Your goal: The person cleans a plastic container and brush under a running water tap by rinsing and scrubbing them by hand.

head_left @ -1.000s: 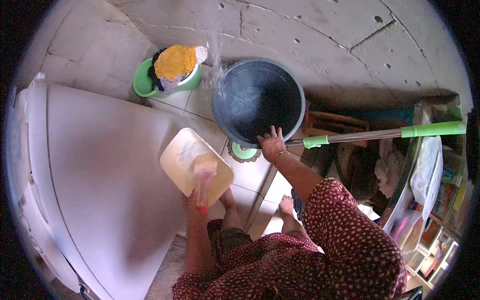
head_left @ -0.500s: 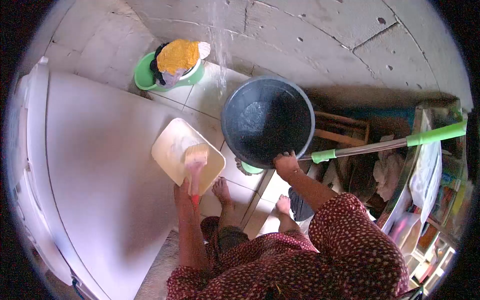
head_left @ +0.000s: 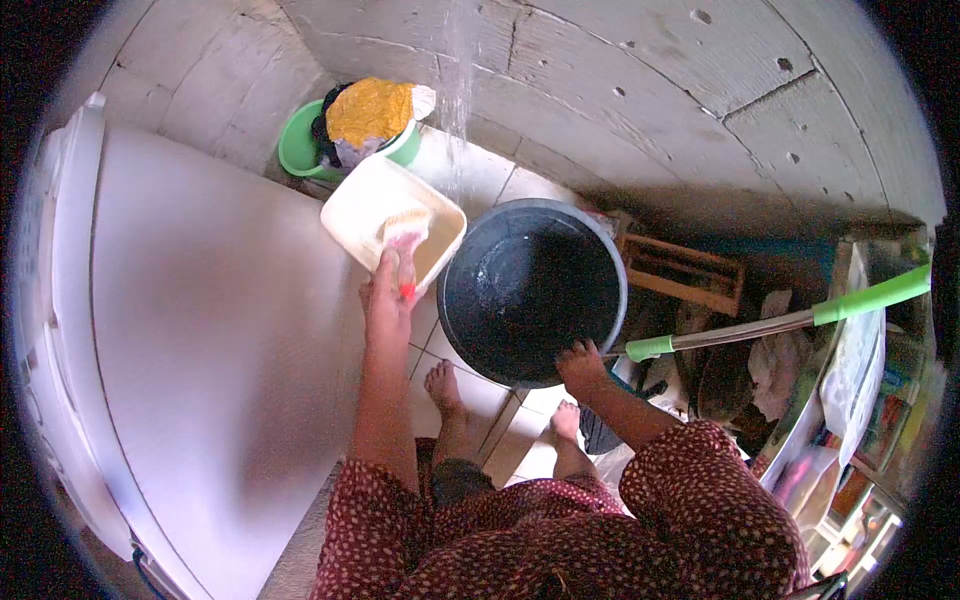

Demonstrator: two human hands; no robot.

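My left hand (head_left: 384,292) is closed on the near edge of a cream plastic tub (head_left: 365,190) and on the handle of a wide, pale-bristled brush (head_left: 406,226) lying in it. The handle looks pinkish with a red end. To the right, my right hand (head_left: 582,366) grips the near rim of a large black round tub (head_left: 540,300), its fingers over the edge. Something wet glistens inside the black tub, though its contents are too dark to make out. The cream tub's near right side almost meets the black rim.
Water falls in a stream (head_left: 458,80) before the block wall (head_left: 620,90). A green basin (head_left: 298,140) holds a yellow cloth (head_left: 370,112) and other cloths. On the left is a large white appliance (head_left: 200,350); a green-ended pole (head_left: 740,328) and wooden crate (head_left: 680,275) are right.
The black tub has come down toward my feet with my right hand on its rim. My left hand has moved the cream tub and brush forward and slightly right, toward the green basin.
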